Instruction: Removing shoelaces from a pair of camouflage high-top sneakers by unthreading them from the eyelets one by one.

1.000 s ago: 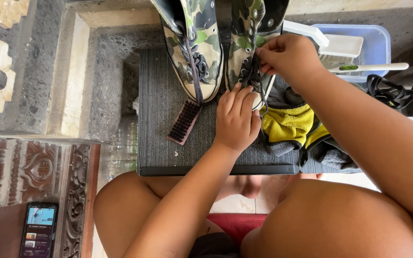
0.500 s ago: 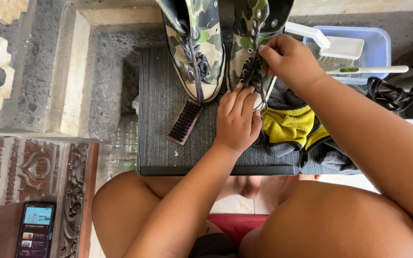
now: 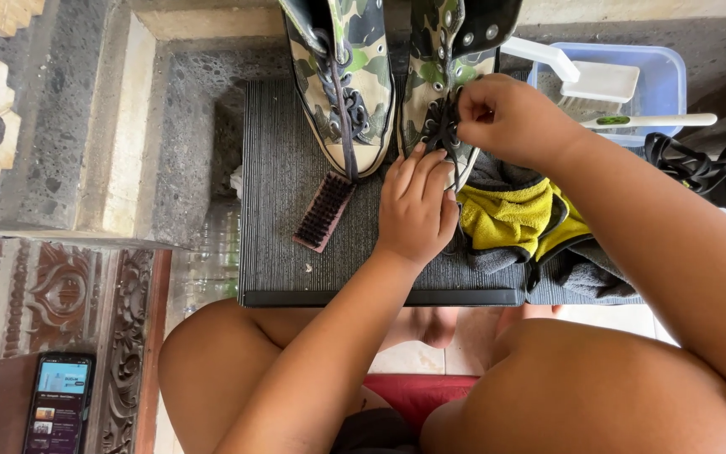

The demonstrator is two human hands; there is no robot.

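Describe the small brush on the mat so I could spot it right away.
Find the dark ribbed mat in front of the person's knees, where two camouflage shoes stand. The brush lies flat just below the toe of the left shoe, beside the left hand. It is a narrow reddish-brown block with dark bristles facing up, unlike the white brushes in the blue tub.

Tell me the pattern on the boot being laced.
Camouflage: green, tan, brown and black patches on the boot, with dark laces. The head view shows it.
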